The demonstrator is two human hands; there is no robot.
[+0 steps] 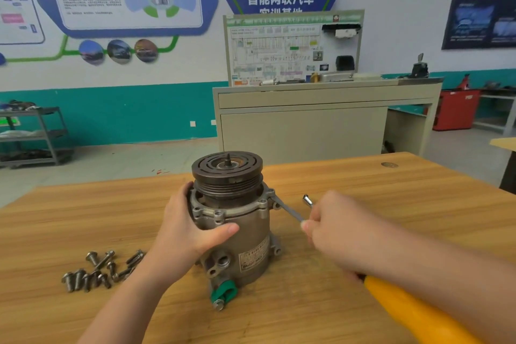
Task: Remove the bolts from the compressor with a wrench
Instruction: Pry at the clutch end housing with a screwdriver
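The grey metal compressor stands upright on the wooden table, its dark grooved pulley on top. My left hand grips the housing from the left, thumb across the front below the flange. My right hand holds a thin silver wrench, whose far end sits at a bolt on the right side of the flange. Another chrome end of the tool sticks up above my fingers. Several removed bolts lie in a loose pile on the table to the left.
A green cap covers a port at the compressor's base. A yellow sleeve covers my right forearm. Beyond the table stand a beige training bench with a wiring board, a grey shelf cart at left, and a red cabinet at right.
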